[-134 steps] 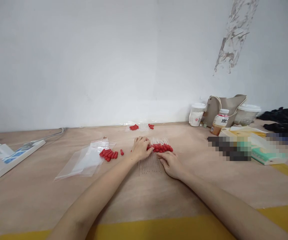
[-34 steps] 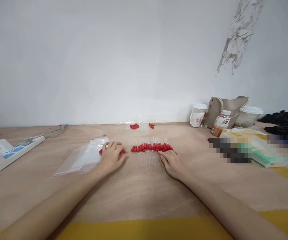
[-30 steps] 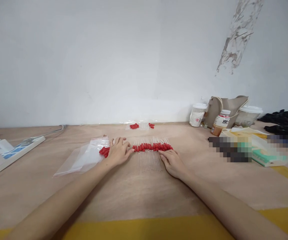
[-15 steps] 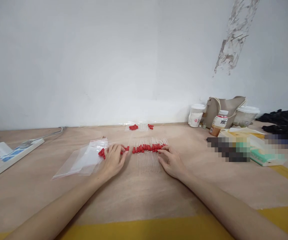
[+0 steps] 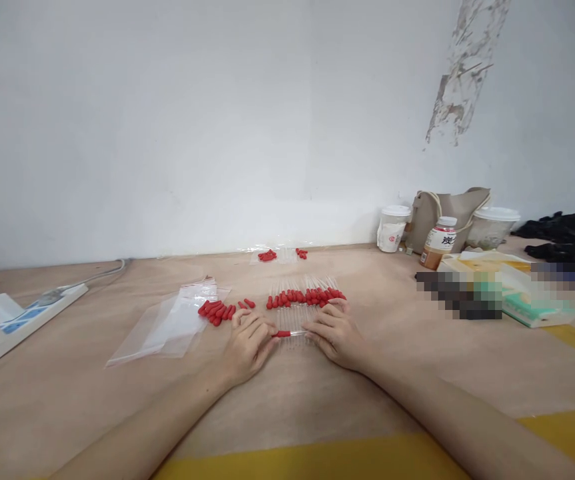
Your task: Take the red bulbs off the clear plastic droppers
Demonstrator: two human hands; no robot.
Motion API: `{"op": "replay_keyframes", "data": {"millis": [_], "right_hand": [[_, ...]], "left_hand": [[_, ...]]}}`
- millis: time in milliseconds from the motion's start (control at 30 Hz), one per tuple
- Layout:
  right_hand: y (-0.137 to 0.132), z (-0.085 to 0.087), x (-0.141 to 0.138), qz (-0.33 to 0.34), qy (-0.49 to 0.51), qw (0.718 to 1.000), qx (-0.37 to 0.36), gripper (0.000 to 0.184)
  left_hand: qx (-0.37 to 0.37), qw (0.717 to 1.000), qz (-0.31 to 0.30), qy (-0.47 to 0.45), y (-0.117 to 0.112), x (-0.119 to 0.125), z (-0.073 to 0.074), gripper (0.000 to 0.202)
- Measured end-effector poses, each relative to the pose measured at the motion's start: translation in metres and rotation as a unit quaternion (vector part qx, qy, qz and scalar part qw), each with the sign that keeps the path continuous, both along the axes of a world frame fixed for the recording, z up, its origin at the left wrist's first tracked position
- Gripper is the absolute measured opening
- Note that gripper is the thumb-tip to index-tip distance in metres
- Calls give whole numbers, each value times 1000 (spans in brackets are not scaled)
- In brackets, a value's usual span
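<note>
My left hand [image 5: 252, 341] pinches a red rubber dropper bulb [image 5: 282, 333] at its left end. My right hand [image 5: 336, 335] grips a thin clear dropper tube [image 5: 296, 333], whose left end meets the bulb; how far it sits inside cannot be seen. Beyond my hands lies a row of droppers with red bulbs [image 5: 294, 297], their clear stems pointing toward the wall. Under and between my fingers rest several bare clear tubes [image 5: 287, 317]. Loose red bulbs [image 5: 216, 311] are heaped beyond my left hand.
Clear zip bags [image 5: 167, 327] lie at the left, with a white power strip [image 5: 50, 307] farther out. Near the wall are small bags holding red bulbs [image 5: 267, 255]. On the right stand a paper cup [image 5: 392, 230], a drink bottle [image 5: 438, 245], a grey bag [image 5: 452, 210] and a tissue pack [image 5: 537, 303].
My left hand has moved from the loose bulbs toward me and right, bringing a red bulb. My right hand has drawn a clear tube nearer, and the two pieces now meet.
</note>
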State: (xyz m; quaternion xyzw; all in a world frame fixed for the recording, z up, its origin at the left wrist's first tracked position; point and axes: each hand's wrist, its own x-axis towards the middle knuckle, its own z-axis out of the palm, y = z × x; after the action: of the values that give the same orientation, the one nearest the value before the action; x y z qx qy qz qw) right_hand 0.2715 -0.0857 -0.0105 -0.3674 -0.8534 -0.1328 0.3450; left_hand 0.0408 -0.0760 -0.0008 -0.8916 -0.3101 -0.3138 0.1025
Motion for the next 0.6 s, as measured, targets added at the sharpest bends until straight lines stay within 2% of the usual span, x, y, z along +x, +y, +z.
{"op": "replay_keyframes", "data": {"millis": [100,467,533,600], "right_hand": [[-3,0,-5,13,-8,1000,2,25],[-12,-2,-1,44,-7,999,12,25],[-10,-1,4,38,-4,999,7,28],[-7,0,9,5,14,1000,-2,33]], "left_hand": [[-6,1000,1,14,-1,1,1,20],[-24,997,-34,72,-5,0,7,22],[-32,996,-30,73,-4,-7,7,23],[-39,998,-6,55,-1,-16,5,23]]}}
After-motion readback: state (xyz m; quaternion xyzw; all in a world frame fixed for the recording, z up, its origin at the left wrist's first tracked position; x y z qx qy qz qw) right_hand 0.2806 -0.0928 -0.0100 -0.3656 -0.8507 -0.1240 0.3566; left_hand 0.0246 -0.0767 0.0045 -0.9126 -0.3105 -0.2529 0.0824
